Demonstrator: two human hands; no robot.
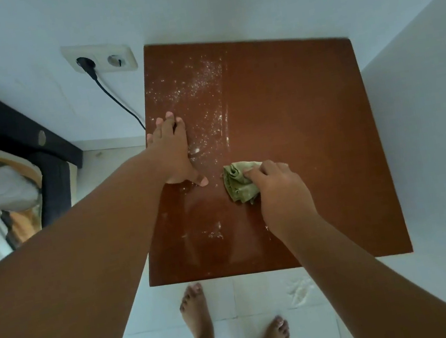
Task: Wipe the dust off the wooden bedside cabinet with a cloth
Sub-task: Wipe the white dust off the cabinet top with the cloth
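Note:
I look straight down on the reddish-brown wooden cabinet top (295,117). White dust (198,91) speckles its left half, thickest toward the back, with small patches near the front; the right half looks clean. My right hand (280,189) grips a crumpled green cloth (237,182) and holds it against the wood near the middle front. My left hand (172,150) lies flat on the cabinet's left edge, fingers straight and pointing to the wall, thumb spread out.
White walls close in behind and on the right. A double wall socket (101,58) with a black cable (116,100) sits left of the cabinet. A dark bed frame (8,131) with bedding stands at the left. My bare feet (197,311) stand on white tiles.

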